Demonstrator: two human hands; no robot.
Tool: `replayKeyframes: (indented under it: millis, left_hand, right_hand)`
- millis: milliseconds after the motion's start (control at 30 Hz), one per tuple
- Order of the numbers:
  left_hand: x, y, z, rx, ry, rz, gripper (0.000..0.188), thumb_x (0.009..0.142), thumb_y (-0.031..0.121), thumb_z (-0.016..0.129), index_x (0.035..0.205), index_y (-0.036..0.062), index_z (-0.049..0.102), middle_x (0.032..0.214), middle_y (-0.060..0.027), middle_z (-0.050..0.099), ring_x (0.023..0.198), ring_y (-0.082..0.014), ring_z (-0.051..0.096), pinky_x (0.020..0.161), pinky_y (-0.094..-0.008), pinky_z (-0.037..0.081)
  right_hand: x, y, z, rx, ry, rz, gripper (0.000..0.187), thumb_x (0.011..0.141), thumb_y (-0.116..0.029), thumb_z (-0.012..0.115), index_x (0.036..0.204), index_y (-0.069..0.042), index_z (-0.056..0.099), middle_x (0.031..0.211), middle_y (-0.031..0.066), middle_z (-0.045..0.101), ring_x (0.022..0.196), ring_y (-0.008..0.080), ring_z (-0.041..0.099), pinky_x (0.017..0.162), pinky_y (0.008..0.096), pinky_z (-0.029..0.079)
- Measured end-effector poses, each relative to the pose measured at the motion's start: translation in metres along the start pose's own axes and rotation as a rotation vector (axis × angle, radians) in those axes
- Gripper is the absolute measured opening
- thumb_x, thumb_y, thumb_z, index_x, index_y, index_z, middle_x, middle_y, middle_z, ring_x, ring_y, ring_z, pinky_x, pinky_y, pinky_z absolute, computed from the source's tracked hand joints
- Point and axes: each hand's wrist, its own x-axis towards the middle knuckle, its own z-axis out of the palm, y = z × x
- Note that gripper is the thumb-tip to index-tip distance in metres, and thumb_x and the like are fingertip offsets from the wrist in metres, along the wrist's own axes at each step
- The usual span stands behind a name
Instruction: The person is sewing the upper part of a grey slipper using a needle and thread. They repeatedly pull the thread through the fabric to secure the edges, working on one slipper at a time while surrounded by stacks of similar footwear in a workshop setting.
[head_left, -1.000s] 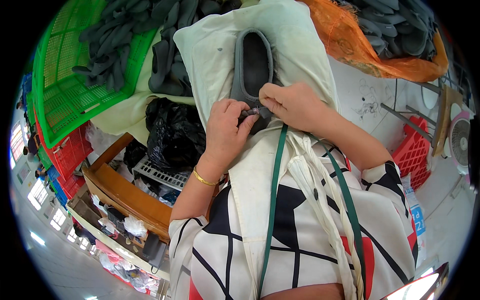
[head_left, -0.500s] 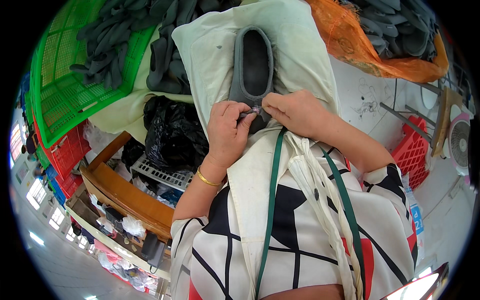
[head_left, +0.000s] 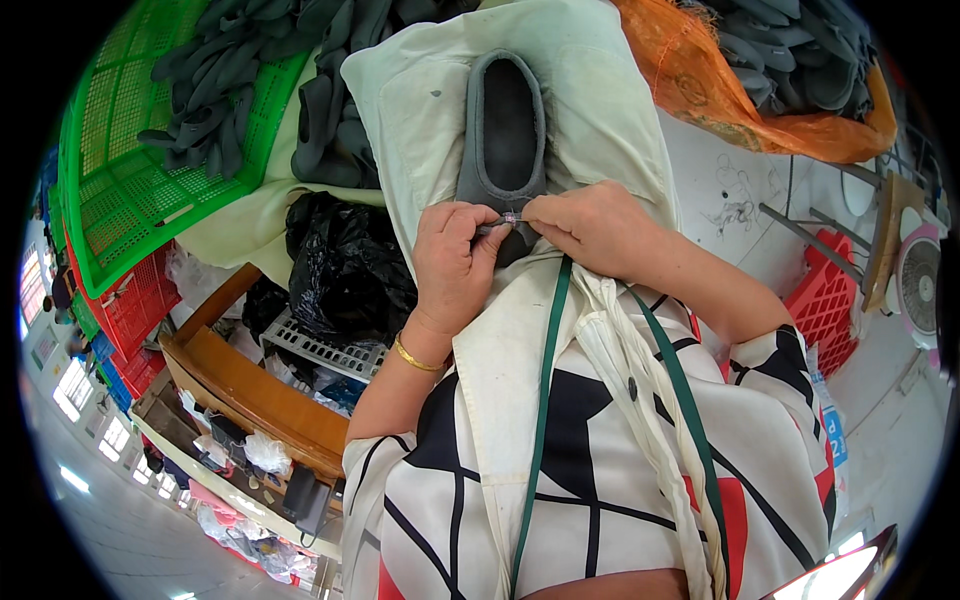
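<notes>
A dark grey slipper (head_left: 468,130) with an open back lies on the pale cloth over my lap, its toe toward me. Above the toe, my left hand (head_left: 450,255) is closed, thumb and fingers pinching one end of a narrow dark strip (head_left: 490,228). A small shiny pinkish piece (head_left: 511,218) sits on the strip, in the gap between my fingertips. On its other side my right hand (head_left: 600,228) is closed in a pinch at the strip's other end. My fingers cover both ends, so whether the strip joins the slipper cannot be made out.
A green plastic basket (head_left: 120,215) of grey slippers stands at the far left. More slippers fill an orange sack (head_left: 690,85) at the far right. Left of my lap are a black plastic bag (head_left: 350,265) and a wooden piece (head_left: 260,390). A fan (head_left: 917,285) stands right.
The strip between my fingertips now looks straighter and more level. My right fingertips have shifted slightly, and the slipper has barely moved.
</notes>
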Motion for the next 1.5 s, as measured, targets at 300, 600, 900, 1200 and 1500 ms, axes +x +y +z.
replayKeyframes:
  millis: [300, 600, 900, 1200, 1500]
  left_hand:
    - [0.001, 0.0, 0.001, 0.013, 0.018, 0.026, 0.013, 0.081, 0.008, 0.076, 0.091, 0.0062, 0.067, 0.088, -0.0077, 0.061, 0.082, -0.0274, 0.056, 0.071, -0.0364, 0.046]
    - [-0.004, 0.002, 0.005, 0.009, 0.081, 0.006, 0.012, 0.079, 0.008, 0.078, 0.085, 0.0072, 0.069, 0.075, -0.0046, 0.058, 0.07, -0.0239, 0.055, 0.06, -0.0346, 0.044]
    - [-0.009, 0.004, 0.006, -0.027, 0.088, 0.001, 0.014, 0.078, 0.006, 0.079, 0.088, 0.0065, 0.07, 0.08, -0.0058, 0.064, 0.073, -0.0243, 0.058, 0.063, -0.0338, 0.047]
    - [-0.013, 0.001, 0.008, -0.052, 0.146, 0.005, 0.019, 0.076, 0.004, 0.08, 0.094, 0.006, 0.072, 0.086, -0.0074, 0.065, 0.078, -0.024, 0.06, 0.066, -0.0327, 0.049]
    - [-0.017, -0.003, 0.012, -0.115, 0.185, 0.041, 0.02, 0.077, 0.003, 0.08, 0.095, 0.0051, 0.072, 0.086, -0.0079, 0.067, 0.077, -0.024, 0.061, 0.067, -0.0319, 0.049]
  right_hand:
    - [0.001, -0.001, -0.001, -0.052, -0.046, -0.005, 0.012, 0.09, -0.019, 0.061, 0.086, -0.008, 0.061, 0.067, 0.0124, 0.065, 0.063, 0.035, 0.064, 0.055, 0.0459, 0.048]
    - [0.002, -0.011, 0.01, -0.111, -0.168, 0.115, 0.014, 0.094, -0.019, 0.058, 0.094, -0.008, 0.05, 0.065, 0.0132, 0.062, 0.062, 0.0371, 0.063, 0.054, 0.0478, 0.047]
    - [0.015, 0.004, 0.015, 0.258, -0.11, 0.161, 0.014, 0.095, -0.018, 0.057, 0.094, -0.004, 0.058, 0.074, 0.0208, 0.066, 0.069, 0.0416, 0.064, 0.062, 0.0477, 0.05]
    - [0.017, 0.005, 0.007, 0.681, -0.326, 0.483, 0.013, 0.101, -0.015, 0.057, 0.093, -0.004, 0.055, 0.072, 0.0018, 0.057, 0.06, 0.0073, 0.054, 0.055, 0.0267, 0.044]
    - [0.019, -0.005, 0.005, 0.261, -0.197, 0.244, 0.014, 0.098, -0.018, 0.056, 0.1, -0.004, 0.054, 0.082, 0.0202, 0.066, 0.071, 0.0433, 0.062, 0.063, 0.046, 0.049]
